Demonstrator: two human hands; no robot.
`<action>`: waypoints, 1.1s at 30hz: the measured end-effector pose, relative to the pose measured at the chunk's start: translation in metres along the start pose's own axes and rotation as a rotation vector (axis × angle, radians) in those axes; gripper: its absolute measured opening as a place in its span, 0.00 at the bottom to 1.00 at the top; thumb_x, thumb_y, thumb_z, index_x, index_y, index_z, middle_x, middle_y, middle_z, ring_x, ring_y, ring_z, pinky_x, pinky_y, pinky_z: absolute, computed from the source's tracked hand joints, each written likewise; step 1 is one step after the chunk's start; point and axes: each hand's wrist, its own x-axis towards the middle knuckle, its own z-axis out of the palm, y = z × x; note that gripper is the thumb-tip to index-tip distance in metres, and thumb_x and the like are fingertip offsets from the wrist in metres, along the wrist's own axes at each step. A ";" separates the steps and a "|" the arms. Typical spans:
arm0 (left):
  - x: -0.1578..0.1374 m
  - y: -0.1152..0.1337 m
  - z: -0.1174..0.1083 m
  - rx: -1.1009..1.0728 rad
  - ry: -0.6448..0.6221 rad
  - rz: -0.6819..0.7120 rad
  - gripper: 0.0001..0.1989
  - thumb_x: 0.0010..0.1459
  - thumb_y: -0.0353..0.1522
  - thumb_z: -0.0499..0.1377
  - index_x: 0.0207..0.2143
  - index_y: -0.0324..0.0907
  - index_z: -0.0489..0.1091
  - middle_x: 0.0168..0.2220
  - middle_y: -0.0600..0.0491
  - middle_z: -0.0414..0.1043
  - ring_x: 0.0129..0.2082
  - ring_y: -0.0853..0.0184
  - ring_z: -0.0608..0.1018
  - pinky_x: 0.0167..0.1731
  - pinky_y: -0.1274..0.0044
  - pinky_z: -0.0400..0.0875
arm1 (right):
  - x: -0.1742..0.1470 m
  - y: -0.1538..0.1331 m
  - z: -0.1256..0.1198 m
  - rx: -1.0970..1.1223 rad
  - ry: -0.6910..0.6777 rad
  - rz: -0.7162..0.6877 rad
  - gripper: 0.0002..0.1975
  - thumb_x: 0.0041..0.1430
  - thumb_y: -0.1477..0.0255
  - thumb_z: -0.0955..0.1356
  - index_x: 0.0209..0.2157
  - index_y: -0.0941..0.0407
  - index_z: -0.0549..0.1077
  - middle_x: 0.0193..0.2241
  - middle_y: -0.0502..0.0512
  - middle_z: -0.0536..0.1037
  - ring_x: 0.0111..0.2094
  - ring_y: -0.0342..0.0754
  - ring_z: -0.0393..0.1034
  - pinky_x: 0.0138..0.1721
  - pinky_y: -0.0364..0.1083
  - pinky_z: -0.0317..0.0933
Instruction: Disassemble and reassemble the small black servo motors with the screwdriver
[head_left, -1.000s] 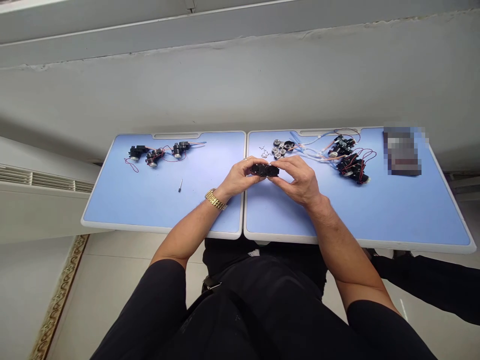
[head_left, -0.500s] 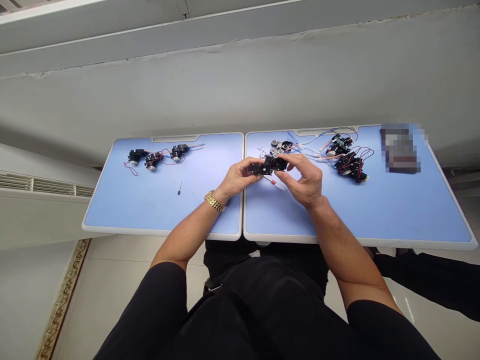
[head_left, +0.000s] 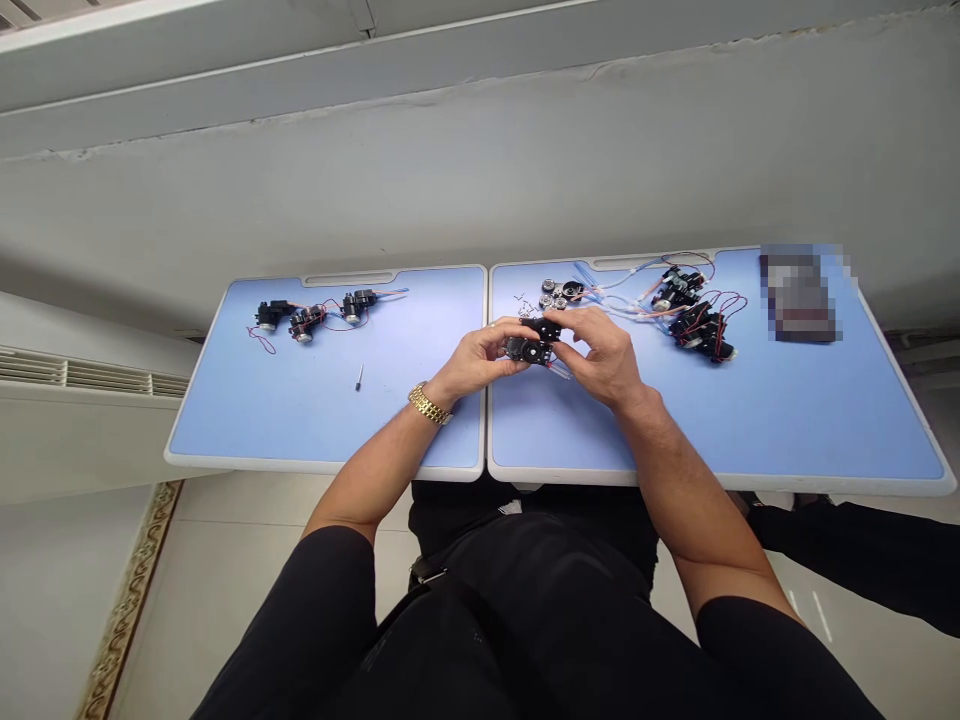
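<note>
Above the seam between the two tabletops, my left hand (head_left: 478,360) is closed on a black motor-like part (head_left: 532,351) with a round face. Thumb and fingers of my right hand (head_left: 606,358) pinch a second black part (head_left: 550,328) just above and behind it. The two black parts touch or overlap; I cannot tell whether they are joined. Behind them lie small dark screws (head_left: 527,303) and several round silver-and-black pieces (head_left: 561,291) on the right tabletop. A thin item with a red section, partly covered, shows under my right hand.
On the left tabletop (head_left: 247,420) sit black motor units (head_left: 306,320) with red wires, and a small screwdriver (head_left: 359,377). Wired black units (head_left: 701,330) and blue tubing lie on the right tabletop (head_left: 787,420). A blurred dark object (head_left: 801,295) is farther right. Another person's dark-clothed leg (head_left: 862,560) shows at right.
The black parts have turned from lying side by side to one above the other. My right hand has shifted slightly left, and the round face now shows near my left fingers.
</note>
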 end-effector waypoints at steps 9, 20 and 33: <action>0.000 0.000 0.001 0.060 0.009 0.047 0.19 0.62 0.37 0.77 0.54 0.53 0.85 0.62 0.46 0.77 0.64 0.57 0.79 0.61 0.64 0.80 | 0.003 -0.003 -0.011 0.009 -0.058 -0.065 0.29 0.67 0.75 0.69 0.67 0.44 0.77 0.59 0.58 0.84 0.59 0.61 0.79 0.61 0.66 0.73; 0.000 -0.005 0.000 0.130 -0.006 -0.016 0.20 0.58 0.37 0.79 0.53 0.49 0.86 0.57 0.45 0.79 0.55 0.60 0.82 0.52 0.68 0.82 | 0.002 -0.016 -0.010 -0.109 -0.135 -0.192 0.12 0.77 0.65 0.70 0.41 0.45 0.87 0.37 0.54 0.85 0.40 0.54 0.73 0.45 0.57 0.68; -0.004 -0.005 0.002 0.231 -0.038 0.024 0.19 0.61 0.36 0.77 0.55 0.49 0.85 0.58 0.45 0.78 0.56 0.60 0.82 0.51 0.70 0.82 | 0.001 -0.019 -0.009 -0.270 -0.133 -0.387 0.13 0.78 0.76 0.68 0.36 0.52 0.77 0.34 0.53 0.81 0.38 0.51 0.66 0.43 0.54 0.57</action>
